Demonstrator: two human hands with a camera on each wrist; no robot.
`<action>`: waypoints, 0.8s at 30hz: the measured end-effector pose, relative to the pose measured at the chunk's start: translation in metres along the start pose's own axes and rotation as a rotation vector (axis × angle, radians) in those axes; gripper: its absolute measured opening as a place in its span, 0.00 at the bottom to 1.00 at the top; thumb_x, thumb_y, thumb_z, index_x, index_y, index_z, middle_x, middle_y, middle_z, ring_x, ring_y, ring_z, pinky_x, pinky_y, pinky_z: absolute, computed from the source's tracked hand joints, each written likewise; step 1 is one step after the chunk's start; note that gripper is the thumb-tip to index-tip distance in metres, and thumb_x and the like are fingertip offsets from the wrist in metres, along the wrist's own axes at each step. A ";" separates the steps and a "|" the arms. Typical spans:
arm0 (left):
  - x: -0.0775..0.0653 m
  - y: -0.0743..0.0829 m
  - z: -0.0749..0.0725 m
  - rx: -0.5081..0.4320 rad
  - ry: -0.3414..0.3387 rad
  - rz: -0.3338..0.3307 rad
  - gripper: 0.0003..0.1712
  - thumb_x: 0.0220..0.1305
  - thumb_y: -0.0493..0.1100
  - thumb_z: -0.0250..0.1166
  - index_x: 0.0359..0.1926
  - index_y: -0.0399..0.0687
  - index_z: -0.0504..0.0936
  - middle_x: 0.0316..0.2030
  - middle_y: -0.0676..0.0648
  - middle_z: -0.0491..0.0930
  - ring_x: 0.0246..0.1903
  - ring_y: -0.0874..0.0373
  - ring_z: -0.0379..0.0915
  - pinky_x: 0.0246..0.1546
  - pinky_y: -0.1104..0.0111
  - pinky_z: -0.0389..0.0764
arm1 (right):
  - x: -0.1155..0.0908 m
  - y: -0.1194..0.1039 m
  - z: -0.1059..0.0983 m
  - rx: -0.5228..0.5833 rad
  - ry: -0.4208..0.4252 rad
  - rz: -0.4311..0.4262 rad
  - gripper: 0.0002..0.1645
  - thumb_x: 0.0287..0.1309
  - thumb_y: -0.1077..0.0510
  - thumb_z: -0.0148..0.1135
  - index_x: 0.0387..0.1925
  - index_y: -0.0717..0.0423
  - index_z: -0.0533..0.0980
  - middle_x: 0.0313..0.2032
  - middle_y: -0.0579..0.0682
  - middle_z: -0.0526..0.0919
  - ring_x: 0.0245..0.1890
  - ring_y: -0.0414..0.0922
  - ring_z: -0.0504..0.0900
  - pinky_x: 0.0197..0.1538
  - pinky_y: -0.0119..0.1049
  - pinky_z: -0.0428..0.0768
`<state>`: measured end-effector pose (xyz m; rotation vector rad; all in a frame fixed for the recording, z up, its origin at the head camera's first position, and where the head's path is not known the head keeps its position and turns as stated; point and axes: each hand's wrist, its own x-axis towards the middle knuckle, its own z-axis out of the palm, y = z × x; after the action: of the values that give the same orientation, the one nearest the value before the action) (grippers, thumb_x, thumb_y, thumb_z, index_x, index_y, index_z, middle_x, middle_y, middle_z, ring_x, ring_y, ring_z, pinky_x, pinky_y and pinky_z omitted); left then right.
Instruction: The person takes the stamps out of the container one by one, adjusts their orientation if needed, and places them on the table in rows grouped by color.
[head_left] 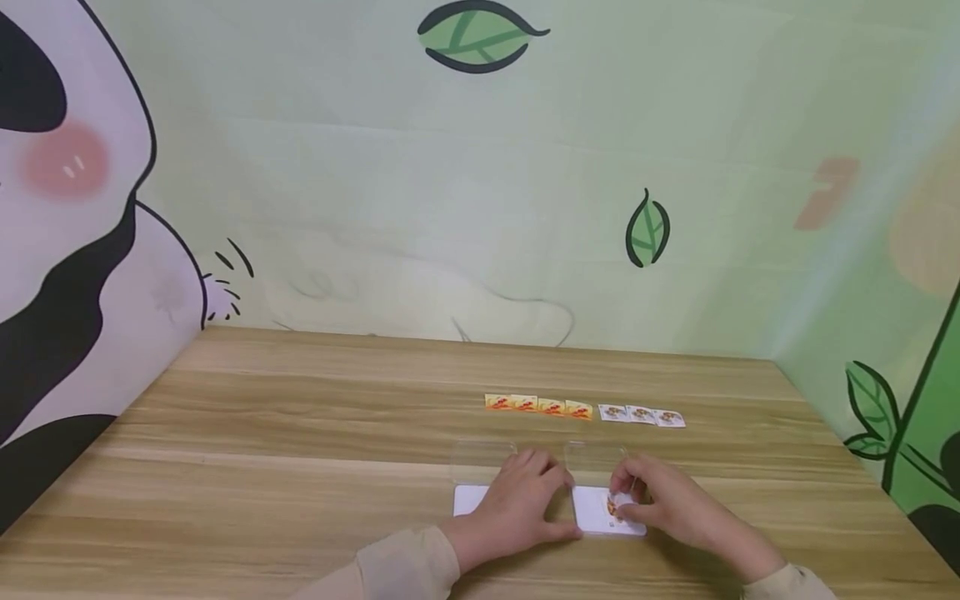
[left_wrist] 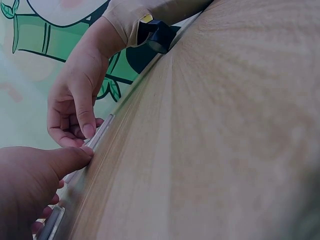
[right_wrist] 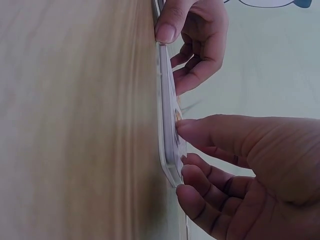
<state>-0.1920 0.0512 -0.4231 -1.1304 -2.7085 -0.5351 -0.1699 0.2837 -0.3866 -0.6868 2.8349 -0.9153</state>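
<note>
Two clear plastic cases lie side by side, lids folded back. The left case point(head_left: 468, 497) has a white filling and is partly covered by my left hand point(head_left: 517, 504). That hand holds the left side of the right case point(head_left: 588, 512), thumb at its near corner and fingers toward the far one. Over the right case's white surface, my right hand point(head_left: 671, 504) pinches a small picture card point(head_left: 612, 505) with a brown-orange print. In the right wrist view, its thumb point(right_wrist: 192, 129) touches the card; the other fingers curl at the case's edge. The card's outline is mostly hidden.
Beyond the cases, a row of several orange-yellow cards point(head_left: 538, 406) stands beside three white cards point(head_left: 641, 414) with brown prints. The wooden table point(head_left: 262, 450) meets a printed cloth wall point(head_left: 360, 208) at its back edge.
</note>
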 end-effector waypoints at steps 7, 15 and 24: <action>0.000 0.000 0.000 -0.010 0.003 0.002 0.27 0.52 0.64 0.69 0.48 0.55 0.79 0.47 0.54 0.74 0.54 0.58 0.67 0.65 0.53 0.67 | 0.000 0.000 0.000 -0.011 0.013 0.003 0.10 0.53 0.59 0.67 0.34 0.51 0.73 0.32 0.43 0.75 0.32 0.32 0.70 0.33 0.26 0.72; -0.001 -0.001 0.001 -0.022 0.008 0.005 0.27 0.52 0.64 0.69 0.47 0.55 0.78 0.47 0.54 0.74 0.53 0.58 0.67 0.63 0.55 0.68 | 0.000 -0.001 0.001 -0.026 0.021 0.000 0.09 0.53 0.60 0.67 0.33 0.51 0.73 0.32 0.43 0.75 0.32 0.31 0.71 0.33 0.26 0.73; 0.000 0.000 0.001 -0.022 -0.008 -0.006 0.27 0.52 0.64 0.69 0.48 0.55 0.78 0.47 0.54 0.74 0.53 0.59 0.67 0.64 0.54 0.67 | 0.001 -0.001 0.001 -0.047 0.028 0.018 0.08 0.53 0.62 0.66 0.32 0.52 0.73 0.30 0.42 0.75 0.31 0.30 0.70 0.34 0.26 0.73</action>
<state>-0.1920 0.0510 -0.4238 -1.1317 -2.7201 -0.5642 -0.1705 0.2816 -0.3869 -0.6568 2.8911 -0.8658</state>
